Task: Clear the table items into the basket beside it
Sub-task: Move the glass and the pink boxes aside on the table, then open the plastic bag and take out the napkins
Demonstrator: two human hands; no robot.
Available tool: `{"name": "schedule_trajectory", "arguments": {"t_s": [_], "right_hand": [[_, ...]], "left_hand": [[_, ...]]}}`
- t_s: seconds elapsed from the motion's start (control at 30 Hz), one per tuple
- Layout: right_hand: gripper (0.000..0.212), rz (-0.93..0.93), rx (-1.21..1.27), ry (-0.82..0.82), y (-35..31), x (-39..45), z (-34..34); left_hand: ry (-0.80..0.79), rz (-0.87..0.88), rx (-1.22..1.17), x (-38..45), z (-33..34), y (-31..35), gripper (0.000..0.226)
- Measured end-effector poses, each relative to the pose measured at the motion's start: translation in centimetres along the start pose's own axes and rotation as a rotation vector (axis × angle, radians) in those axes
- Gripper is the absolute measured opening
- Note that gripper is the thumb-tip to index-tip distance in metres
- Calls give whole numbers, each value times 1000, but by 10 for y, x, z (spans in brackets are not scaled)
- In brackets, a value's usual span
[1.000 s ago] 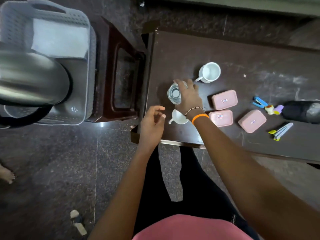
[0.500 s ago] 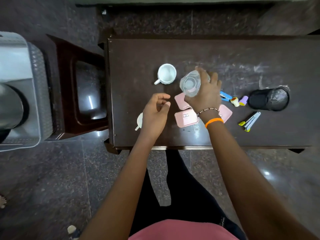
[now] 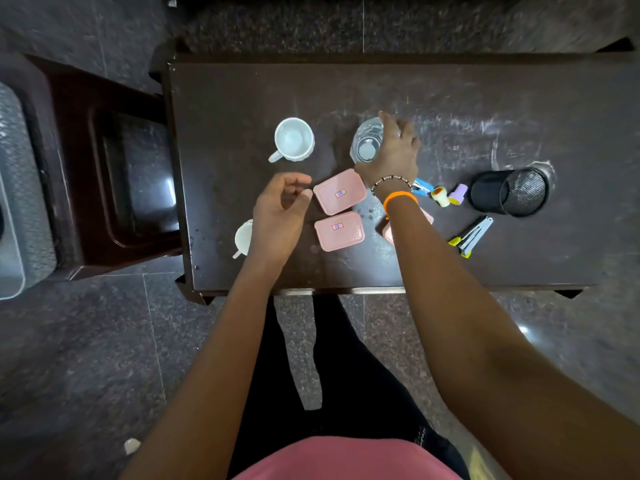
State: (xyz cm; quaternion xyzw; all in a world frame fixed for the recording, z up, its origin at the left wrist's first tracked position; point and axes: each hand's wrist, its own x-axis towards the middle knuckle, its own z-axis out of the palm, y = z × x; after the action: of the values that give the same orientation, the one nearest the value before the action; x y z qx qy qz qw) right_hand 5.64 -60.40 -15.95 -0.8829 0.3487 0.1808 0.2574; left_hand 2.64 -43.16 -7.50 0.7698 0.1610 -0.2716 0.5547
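My right hand (image 3: 394, 155) grips a clear glass (image 3: 366, 144) from its right side, low over the dark table (image 3: 242, 98), just right of a white mug (image 3: 294, 140). My left hand (image 3: 277, 216) hovers with loosely curled fingers and holds nothing; it half hides a second white cup (image 3: 243, 237) near the front edge. Two pink lidded boxes (image 3: 341, 192) (image 3: 339, 232) lie between my hands. A third pink box (image 3: 389, 233) is mostly under my right forearm. Only an edge of the grey basket (image 3: 14, 202) shows at far left.
A dark wooden stool (image 3: 114, 174) stands between the table and the basket. On the table's right part lie a black mesh pen holder (image 3: 512, 192) on its side, a stapler (image 3: 472, 235), a blue clip (image 3: 422, 187), and small yellow (image 3: 440, 196) and purple (image 3: 458, 194) pieces.
My right hand has carried the glass from left of the pink boxes to the right of the white mug. The view swung right, so the basket slid to the frame's edge.
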Motion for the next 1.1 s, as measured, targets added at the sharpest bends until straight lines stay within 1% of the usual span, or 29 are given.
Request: {"name": "schedule_trajectory", "arguments": {"t_s": [0.17, 0.37, 0.47, 0.53, 0.63, 0.7, 0.8, 0.93, 1.03, 1.1], "right_hand": [[85, -18, -31, 21, 2, 0, 7], [85, -44, -61, -39, -1, -13, 5], [75, -152, -105, -5, -21, -42, 10], [63, -270, -19, -15, -45, -70, 20], [43, -493, 82, -100, -99, -120, 44], [37, -615, 104, -171, -129, -143, 56], [40, -736, 138, -294, -187, -178, 84], [43, -877, 102, -387, -271, -208, 127], [45, -991, -61, -409, -326, -213, 160], [47, -1057, -222, -381, -361, -211, 185]], "left_hand": [[9, -24, -6, -2, -7, -2, 17], [32, -27, -56, -11, -27, -2, 19], [68, -14, -124, -16, -48, -1, 21], [103, -7, -176, -19, -69, -1, 20], [185, 36, -212, -24, -120, -6, 21], [220, 48, -194, -27, -149, -11, 26], [311, 32, -196, -31, -209, -28, 25], [456, -45, -237, -25, -286, -57, 23], [543, -115, -263, -8, -331, -72, 28], [567, -133, -270, 5, -357, -82, 25]]}}
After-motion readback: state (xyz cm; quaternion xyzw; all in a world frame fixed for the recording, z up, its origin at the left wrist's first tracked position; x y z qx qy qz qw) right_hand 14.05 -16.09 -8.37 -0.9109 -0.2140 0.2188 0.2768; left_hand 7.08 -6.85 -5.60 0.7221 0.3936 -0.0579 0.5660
